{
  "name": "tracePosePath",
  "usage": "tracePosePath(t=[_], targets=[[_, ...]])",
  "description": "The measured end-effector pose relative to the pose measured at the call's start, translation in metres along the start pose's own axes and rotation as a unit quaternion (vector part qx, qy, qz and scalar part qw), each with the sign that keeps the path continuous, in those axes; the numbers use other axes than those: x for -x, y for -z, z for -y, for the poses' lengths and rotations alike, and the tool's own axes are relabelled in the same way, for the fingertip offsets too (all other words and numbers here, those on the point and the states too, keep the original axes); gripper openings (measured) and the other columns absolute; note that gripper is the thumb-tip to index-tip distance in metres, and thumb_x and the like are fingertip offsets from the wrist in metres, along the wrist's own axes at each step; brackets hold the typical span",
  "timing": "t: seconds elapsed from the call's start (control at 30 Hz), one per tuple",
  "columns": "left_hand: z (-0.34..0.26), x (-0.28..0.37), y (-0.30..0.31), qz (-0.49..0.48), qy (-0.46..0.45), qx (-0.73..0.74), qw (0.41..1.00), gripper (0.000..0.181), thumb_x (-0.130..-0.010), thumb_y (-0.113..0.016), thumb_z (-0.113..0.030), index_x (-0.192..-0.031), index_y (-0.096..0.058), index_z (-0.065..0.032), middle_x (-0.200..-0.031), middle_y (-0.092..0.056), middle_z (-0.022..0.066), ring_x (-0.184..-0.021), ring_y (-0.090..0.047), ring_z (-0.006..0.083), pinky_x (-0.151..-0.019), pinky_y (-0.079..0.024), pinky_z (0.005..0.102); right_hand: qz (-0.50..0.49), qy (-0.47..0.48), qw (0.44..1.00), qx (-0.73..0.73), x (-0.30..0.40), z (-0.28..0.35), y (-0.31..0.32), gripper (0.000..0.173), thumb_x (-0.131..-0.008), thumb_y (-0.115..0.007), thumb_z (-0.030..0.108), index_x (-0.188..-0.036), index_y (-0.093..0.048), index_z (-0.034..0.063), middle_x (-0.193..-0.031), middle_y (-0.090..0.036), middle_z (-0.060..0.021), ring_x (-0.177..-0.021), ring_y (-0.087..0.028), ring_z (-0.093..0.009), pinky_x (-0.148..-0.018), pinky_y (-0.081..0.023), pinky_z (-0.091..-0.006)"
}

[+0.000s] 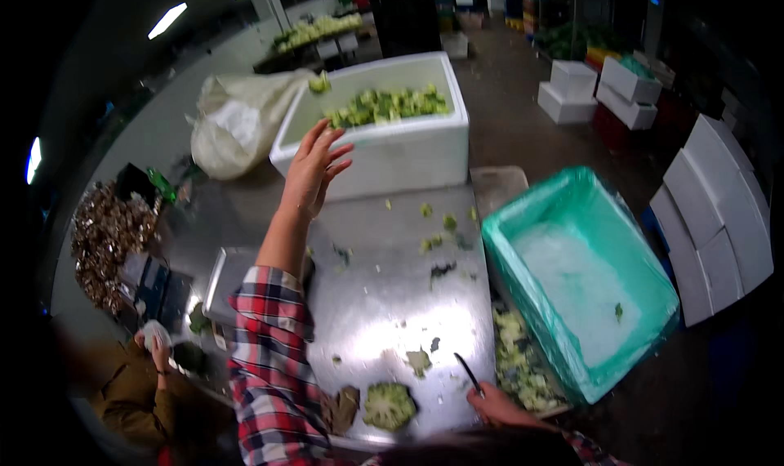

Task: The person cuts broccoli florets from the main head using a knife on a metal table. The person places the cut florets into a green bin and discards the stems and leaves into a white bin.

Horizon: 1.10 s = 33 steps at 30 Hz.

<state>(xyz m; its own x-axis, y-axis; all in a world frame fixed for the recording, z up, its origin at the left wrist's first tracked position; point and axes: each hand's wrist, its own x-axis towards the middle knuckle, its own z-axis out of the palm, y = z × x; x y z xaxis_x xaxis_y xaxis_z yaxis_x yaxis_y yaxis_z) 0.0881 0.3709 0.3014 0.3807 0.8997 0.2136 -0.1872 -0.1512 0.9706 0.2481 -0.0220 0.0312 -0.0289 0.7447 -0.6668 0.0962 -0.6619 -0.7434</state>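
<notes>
My left hand (318, 166) is stretched out by the near wall of a large white foam box (398, 153), its fingers apart and holding nothing. Cut green vegetable pieces (392, 106) lie in that box, and one piece (319, 84) is at its far left rim, perhaps in the air. My right hand (496, 405) grips a small dark-bladed knife (468, 369) low over the right edge of the steel table (361, 307). A cut green vegetable head, perhaps broccoli or cauliflower (389, 406), lies near the table's front edge beside a brown crumpled thing (343, 408).
A foam box lined with green plastic (533, 276) stands right of the table, beside trimmings (520, 362). A metal tray (229, 282) lies left of my forearm. A person in a brown jacket (147, 392) works at lower left. A pale sack (233, 129) rests at the back left.
</notes>
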Motion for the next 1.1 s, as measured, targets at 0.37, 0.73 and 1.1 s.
tracePosePath(t=[0.37, 0.73, 1.1], targets=[[0.143, 0.374, 0.063, 0.123, 0.349, -0.291, 0.882, 0.078, -0.073, -0.072, -0.041, -0.132, -0.039, -0.0019, -0.123, -0.050, 0.0227, -0.111, -0.052, 0.0334, -0.093, -0.042, 0.0381, 0.054, 0.040, 0.989, 0.130, 0.014, 0.017, -0.007, 0.018, -0.087, -0.053, 0.022, -0.091, -0.050, 0.0048, -0.060, -0.054, -0.0080, -0.042, -0.051, -0.017, -0.040, -0.041, -0.0312], [0.185, 0.443, -0.025, -0.163, 0.138, -0.363, 0.907, 0.041, -0.065, -0.077, -0.011, -0.091, -0.047, -0.0031, -0.117, -0.043, 0.0221, -0.114, -0.043, 0.0368, -0.093, -0.038, 0.0382, 0.132, 0.272, 0.903, 0.304, 0.020, 0.012, -0.030, 0.015, -0.086, -0.049, 0.015, -0.095, -0.048, 0.0029, -0.078, -0.060, -0.0206, -0.073, -0.059, -0.038, -0.065, -0.046, -0.0422], [0.179, 0.437, -0.038, -0.166, 0.109, -0.418, 0.887, 0.062, -0.060, -0.080, -0.013, -0.107, -0.042, -0.0018, -0.121, -0.040, 0.0235, -0.112, -0.042, 0.0377, -0.092, -0.039, 0.0395, 0.089, 0.252, 0.871, 0.413, 0.012, 0.003, -0.038, 0.014, -0.085, -0.047, 0.013, -0.094, -0.047, 0.0017, -0.073, -0.057, -0.0227, -0.070, -0.058, -0.040, -0.064, -0.046, -0.0467]])
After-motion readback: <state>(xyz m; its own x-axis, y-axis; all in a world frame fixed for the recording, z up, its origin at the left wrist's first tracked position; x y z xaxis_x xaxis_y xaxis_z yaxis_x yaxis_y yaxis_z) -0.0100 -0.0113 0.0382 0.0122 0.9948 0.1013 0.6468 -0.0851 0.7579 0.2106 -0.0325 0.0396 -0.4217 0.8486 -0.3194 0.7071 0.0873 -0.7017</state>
